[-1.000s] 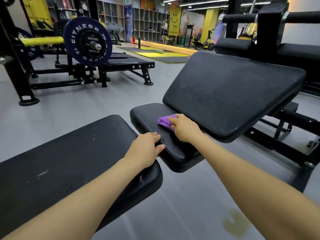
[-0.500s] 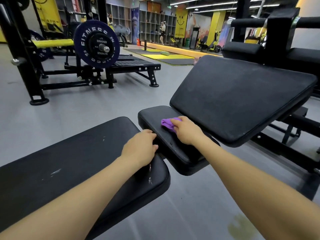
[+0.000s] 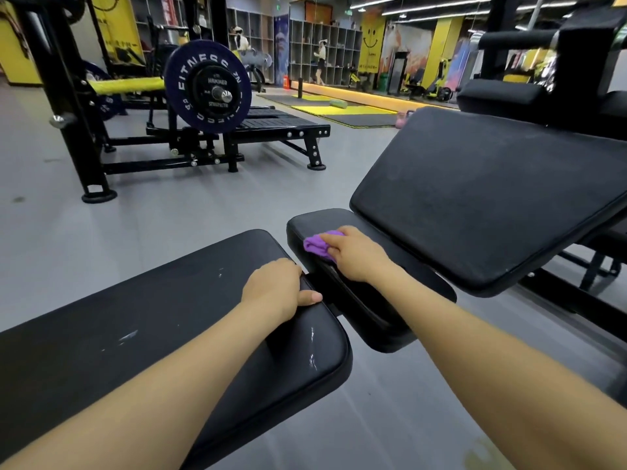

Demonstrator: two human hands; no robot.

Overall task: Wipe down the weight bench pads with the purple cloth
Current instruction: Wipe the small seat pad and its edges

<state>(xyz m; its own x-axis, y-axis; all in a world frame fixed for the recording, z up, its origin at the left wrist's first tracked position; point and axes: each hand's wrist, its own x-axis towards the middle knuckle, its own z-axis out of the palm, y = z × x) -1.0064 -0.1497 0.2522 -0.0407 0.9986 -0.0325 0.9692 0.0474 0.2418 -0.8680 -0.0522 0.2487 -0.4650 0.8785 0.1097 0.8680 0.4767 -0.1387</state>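
Bunched purple cloth [image 3: 317, 245] slid leftward under gripping right hand [image 3: 356, 254], left hand [image 3: 276, 290] clasping scuffed flat pad [image 3: 169, 320] edge

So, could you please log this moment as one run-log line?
step: wiping seat pad | right hand: holds purple cloth on pad | left hand: grips near bench pad edge

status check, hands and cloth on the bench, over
Right hand presses crumpled purple cloth on small black seat pad. Left hand grips end of long flat black pad. Nothing blocking.
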